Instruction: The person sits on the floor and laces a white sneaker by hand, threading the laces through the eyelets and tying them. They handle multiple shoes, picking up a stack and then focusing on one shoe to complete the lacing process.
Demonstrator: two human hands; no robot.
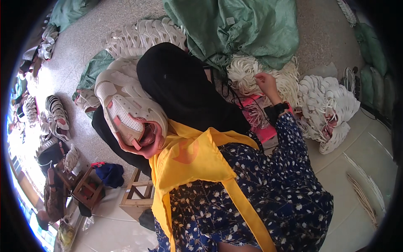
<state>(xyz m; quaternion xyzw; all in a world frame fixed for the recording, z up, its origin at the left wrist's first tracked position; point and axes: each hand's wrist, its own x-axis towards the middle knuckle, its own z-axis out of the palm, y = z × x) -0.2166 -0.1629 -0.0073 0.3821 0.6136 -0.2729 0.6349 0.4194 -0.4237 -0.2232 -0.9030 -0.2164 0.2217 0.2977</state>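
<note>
My right hand (266, 84) reaches over a heap of white shoelaces (244, 72), its thumb and fingers pinched together. Whatever lies between the fingertips is too small to make out. A dark watch (277, 110) is on that wrist. Across my left thigh rests a white and beige sneaker upper with pink lining (133, 119), its opening turned towards me and its laceholes bare. More pale uppers sit tightly behind it. My left hand does not show. Below the laces is a bright pink tray or box (265, 133), partly covered by white strands.
White uppers (329, 105) are piled at the right, and a row of uppers (145, 35) lies beyond my knee. A green sack (247, 27) spreads at the far side. Loose strands (363, 197) lie on the right floor. A wooden stool (136, 195) stands at my left.
</note>
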